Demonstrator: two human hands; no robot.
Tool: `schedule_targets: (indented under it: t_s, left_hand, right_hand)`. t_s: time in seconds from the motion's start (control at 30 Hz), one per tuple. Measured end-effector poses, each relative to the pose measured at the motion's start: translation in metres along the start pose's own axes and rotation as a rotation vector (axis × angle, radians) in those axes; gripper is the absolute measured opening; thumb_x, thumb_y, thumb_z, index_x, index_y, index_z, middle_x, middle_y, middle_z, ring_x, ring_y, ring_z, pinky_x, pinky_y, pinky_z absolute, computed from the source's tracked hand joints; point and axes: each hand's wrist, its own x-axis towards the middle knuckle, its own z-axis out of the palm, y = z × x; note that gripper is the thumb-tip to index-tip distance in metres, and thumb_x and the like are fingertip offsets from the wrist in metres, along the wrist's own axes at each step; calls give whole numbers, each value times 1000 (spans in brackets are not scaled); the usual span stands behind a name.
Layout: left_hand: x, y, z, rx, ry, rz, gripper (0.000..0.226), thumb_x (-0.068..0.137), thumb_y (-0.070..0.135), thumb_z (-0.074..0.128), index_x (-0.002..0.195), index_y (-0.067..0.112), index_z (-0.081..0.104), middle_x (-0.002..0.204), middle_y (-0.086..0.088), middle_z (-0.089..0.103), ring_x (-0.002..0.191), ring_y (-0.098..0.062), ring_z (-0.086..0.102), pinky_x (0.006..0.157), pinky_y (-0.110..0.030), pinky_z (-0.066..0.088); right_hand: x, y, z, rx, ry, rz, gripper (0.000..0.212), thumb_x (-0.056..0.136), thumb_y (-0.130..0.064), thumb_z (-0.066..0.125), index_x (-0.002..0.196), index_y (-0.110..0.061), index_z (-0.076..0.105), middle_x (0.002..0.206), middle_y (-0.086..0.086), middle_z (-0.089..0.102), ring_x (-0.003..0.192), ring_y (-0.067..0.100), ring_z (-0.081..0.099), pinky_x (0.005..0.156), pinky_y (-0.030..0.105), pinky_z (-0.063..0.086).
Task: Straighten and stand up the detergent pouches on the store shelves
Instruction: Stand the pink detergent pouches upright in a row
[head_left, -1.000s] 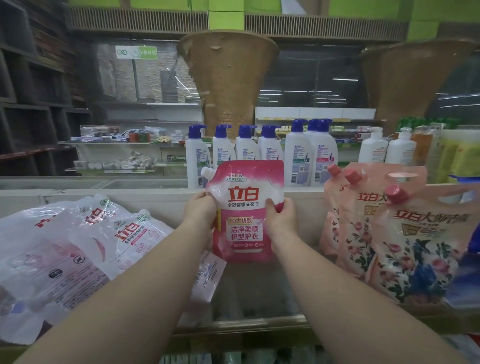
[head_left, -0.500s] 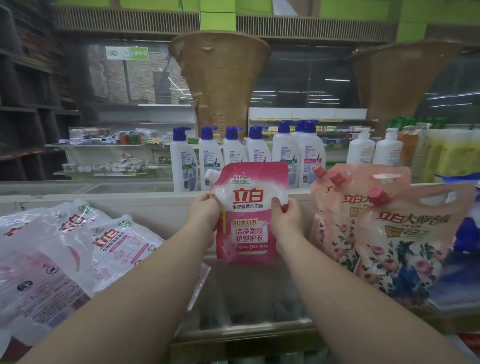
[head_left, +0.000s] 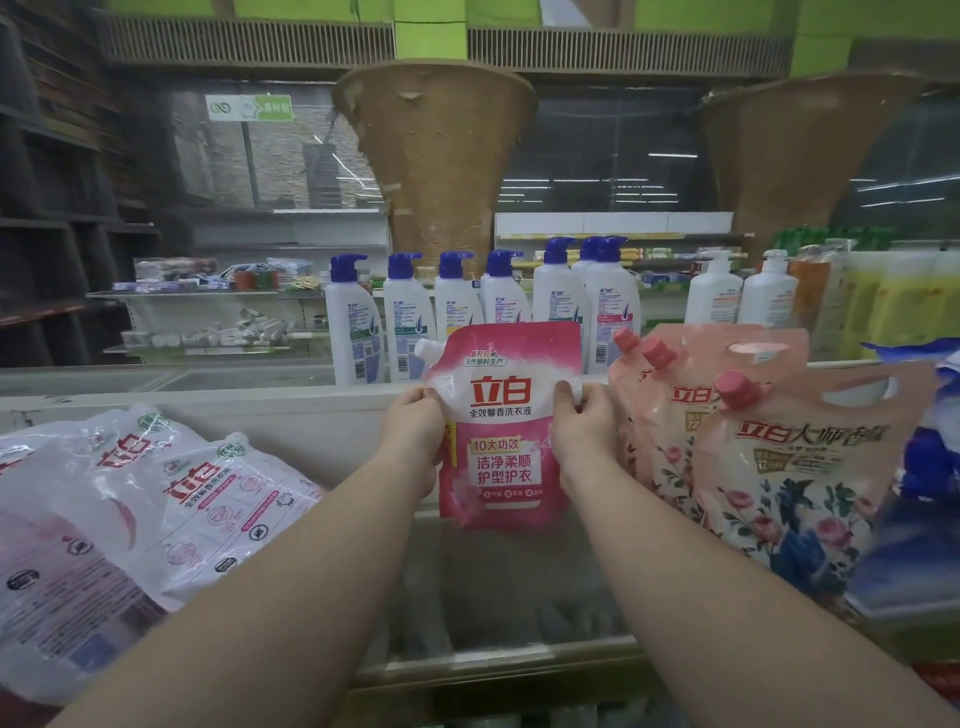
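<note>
A pink detergent pouch (head_left: 506, 431) with a white spout stands upright at the back of the shelf, against the white back panel. My left hand (head_left: 413, 434) grips its left edge and my right hand (head_left: 582, 426) grips its right edge. To the right stand peach floral pouches (head_left: 670, 415) with pink caps, the nearest one (head_left: 789, 478) leaning forward. On the left, white and pink pouches (head_left: 156, 499) lie flat, overlapping each other.
White pump bottles (head_left: 467, 312) with blue tops line the ledge behind the back panel. A blue pouch (head_left: 930, 452) sits at the far right. The shelf floor (head_left: 498, 597) in front of the held pouch is bare, with a front lip (head_left: 493, 670) below.
Both hands have shifted the pink pouch slightly up and back, and it now stands straighter against the back panel. My view has drifted a little to the right.
</note>
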Motion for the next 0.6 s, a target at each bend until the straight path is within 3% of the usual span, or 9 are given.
schedule_targets:
  t_s: [0.07,0.2,0.33,0.47,0.6]
  left_hand:
    - [-1,-1,5,-8,-2,-6,35,114,26,41,108,22,75,98,-6,83,99,-29,78,96,-50,63]
    - [-4,-3,9,-14,7,-3,35,115,29,41,108,23,74,100,-6,83,100,-29,79,92,-47,64]
    - [-5,-1,8,-10,11,3,34,116,31,42,107,24,74,97,-4,83,98,-28,80,88,-44,66]
    - [-7,-1,6,2,16,10,34,116,33,43,105,26,74,95,-2,83,99,-28,79,94,-48,64]
    - [-9,-1,6,15,29,30,34,115,33,43,103,25,73,99,-5,82,99,-29,78,95,-50,64]
  right_hand:
    - [5,5,0,42,-26,-5,45,81,-78,43,82,-34,52,84,-2,66,75,26,69,76,53,63]
    - [9,8,-1,65,-53,0,40,94,-66,53,84,-28,52,85,0,69,77,27,72,78,54,64]
    - [11,11,2,94,-75,14,42,81,-78,45,84,-37,53,85,-1,71,76,27,74,73,54,66]
    - [10,12,3,85,-92,31,41,81,-80,46,85,-40,54,84,-2,73,74,27,75,73,53,66]
    - [8,5,0,98,-88,48,34,101,-60,55,86,-29,54,90,1,71,80,25,73,76,46,64]
